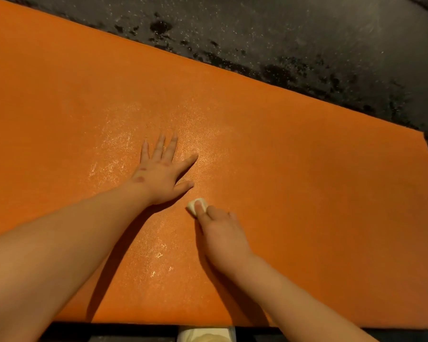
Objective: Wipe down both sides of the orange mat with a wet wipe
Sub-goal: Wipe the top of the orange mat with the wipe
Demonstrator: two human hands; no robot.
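Pressing on one orange mat (294, 156), grainy and glistening mid-way, laid across dark speckled floor (319, 33), are my two hands: left hand (160, 175) spread flat, right hand (221, 234) nearer, straight fingertips holding down one small white wet wipe (192, 206).

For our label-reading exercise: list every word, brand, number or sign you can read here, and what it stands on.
None can be read.
The flat orange textured mat: plain, no print.
The small white folded wet wipe under the fingers of the right hand: no print.
The pale object at the bottom edge: cut off and blurred, nothing legible.
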